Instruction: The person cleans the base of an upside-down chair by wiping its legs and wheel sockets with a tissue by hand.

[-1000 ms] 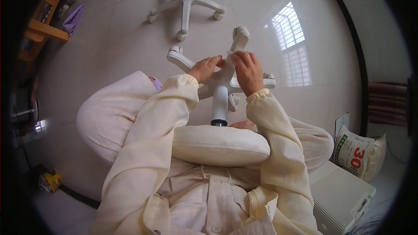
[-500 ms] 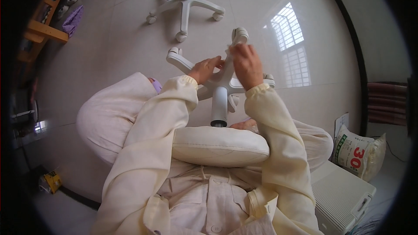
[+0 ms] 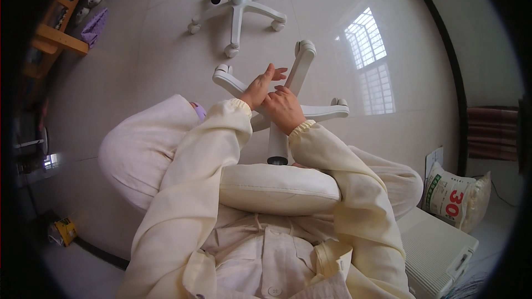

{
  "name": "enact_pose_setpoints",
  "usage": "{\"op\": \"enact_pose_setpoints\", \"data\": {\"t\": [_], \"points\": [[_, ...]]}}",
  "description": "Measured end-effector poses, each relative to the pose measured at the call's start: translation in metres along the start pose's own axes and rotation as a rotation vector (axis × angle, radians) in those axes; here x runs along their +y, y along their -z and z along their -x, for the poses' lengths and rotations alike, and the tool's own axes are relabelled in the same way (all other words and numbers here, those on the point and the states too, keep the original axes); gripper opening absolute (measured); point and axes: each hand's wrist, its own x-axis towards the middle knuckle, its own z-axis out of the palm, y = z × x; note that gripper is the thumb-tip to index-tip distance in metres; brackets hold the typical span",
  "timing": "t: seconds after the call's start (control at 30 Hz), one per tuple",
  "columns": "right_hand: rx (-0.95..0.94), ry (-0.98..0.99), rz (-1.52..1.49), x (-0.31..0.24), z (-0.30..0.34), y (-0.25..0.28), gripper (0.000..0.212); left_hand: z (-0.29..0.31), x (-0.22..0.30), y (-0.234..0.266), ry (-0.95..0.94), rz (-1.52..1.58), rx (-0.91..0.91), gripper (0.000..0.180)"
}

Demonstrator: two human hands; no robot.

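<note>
Left hand (image 3: pixel 257 89) is spread, thumb raised, nothing visible in its grasp; right hand (image 3: pixel 284 109) has its fingers bent against or just beside it, and whether they pinch anything small cannot be told. Both are over the hub of a white star-shaped chair base (image 3: pixel 300 72), whose column (image 3: pixel 279 147) points toward the person, its dark end near the cream cushion (image 3: pixel 280 191) at the lap. That base looks stiff, smooth and moderately heavy; the column or a leg near the hub should give the surest hold, as the casters (image 3: pixel 338 101) would likely turn. Cushion padding seems soft. No lettering shows on these parts; a bag (image 3: pixel 451 196) at right carries red and green printing.
</note>
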Motion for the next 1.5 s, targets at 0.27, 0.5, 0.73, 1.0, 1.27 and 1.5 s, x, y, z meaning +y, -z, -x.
{"op": "enact_pose_setpoints", "data": {"t": [0.27, 0.5, 0.73, 1.0, 1.27, 1.5], "points": [[0.230, 0.185, 0.414, -0.002, -0.007, 0.021, 0.012, -0.002, -0.010, 0.003, -0.053, -0.081, -0.036, 0.075], [0.312, -0.056, 0.500, 0.029, -0.036, 0.092, 0.012, -0.006, -0.015, 0.006, -0.163, -0.027, 0.006, 0.074], [0.176, 0.142, 0.289, 0.014, -0.003, 0.036, 0.010, -0.002, -0.008, 0.003, -0.084, -0.027, -0.003, 0.074], [0.218, 0.146, 0.371, 0.015, -0.003, 0.050, 0.011, -0.002, -0.012, 0.005, -0.081, -0.085, 0.011, 0.073], [0.030, 0.123, 0.168, -0.012, 0.000, 0.013, 0.005, -0.003, -0.009, 0.007, -0.038, -0.060, 0.048, 0.073], [0.093, -0.181, -0.275, -0.014, -0.004, -0.005, 0.006, -0.001, -0.003, 0.007, 0.020, -0.014, 0.053, 0.073]]}}
